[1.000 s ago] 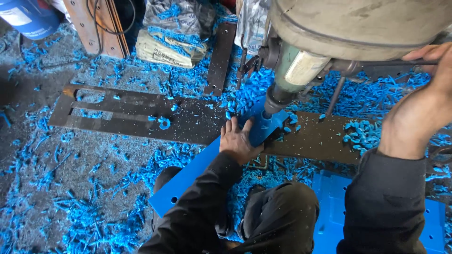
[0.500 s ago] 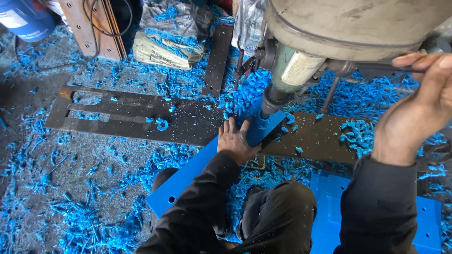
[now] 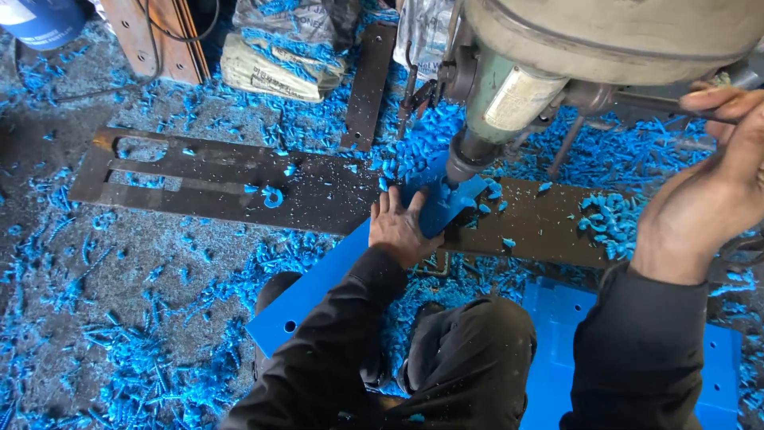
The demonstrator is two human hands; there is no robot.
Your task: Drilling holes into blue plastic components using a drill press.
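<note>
Head view, my left hand pressed flat on a smooth blue plastic panel under the drill spindle, right hand curled on its metal lever, curly blue shavings around.

Both arms are covered to the wrists by long black sleeves of a matte, softly creased fabric, the cuffs ending plainly without buttons or markings. The left hand and the right hand are left bare, with no gloves, rings or watch to be seen. Dark trousers of a similar black cloth are worn, bunched in folds at the knees, and a few blue shavings are stuck to them.
</note>
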